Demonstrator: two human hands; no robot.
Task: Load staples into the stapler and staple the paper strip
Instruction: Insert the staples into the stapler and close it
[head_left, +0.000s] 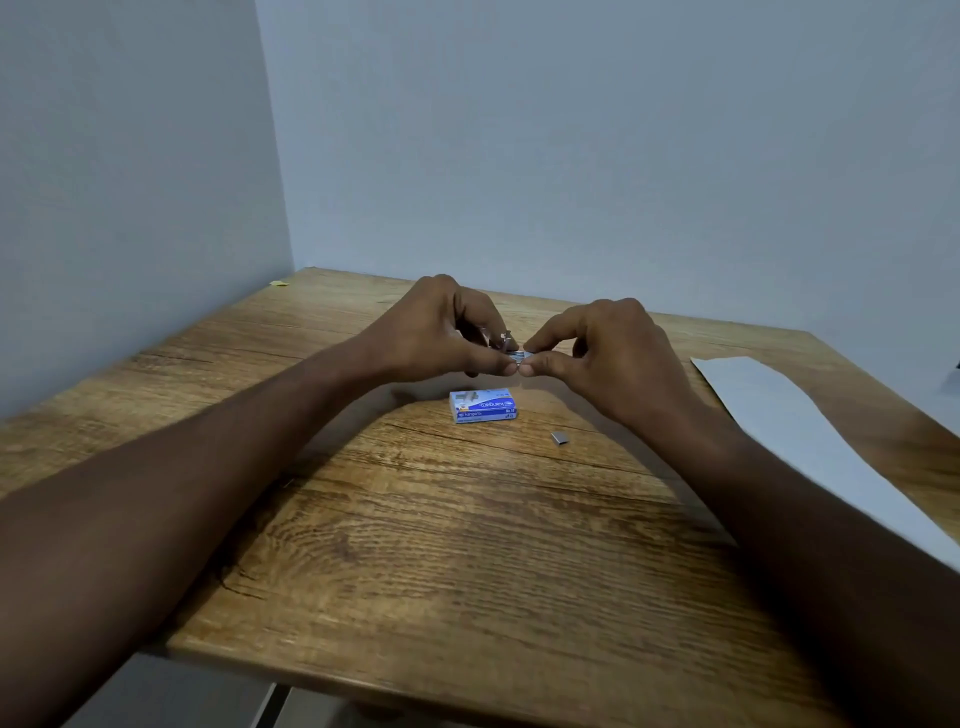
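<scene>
I'm working at a wood-grain table (415, 545) set into a pale corner. My left hand (441, 332) is closing around the small stapler (497, 340), mostly hidden inside that grip. My right hand (597, 353) is pinching a strip of staples (521, 356) between thumb and forefinger, right at the stapler's mouth. The strip looks light and brittle, so I'm holding its sides. Below the grip are lying the staple box (483, 406) and a broken-off staple piece (559, 439); the paper strip (779, 415) is lying off to its right.
</scene>
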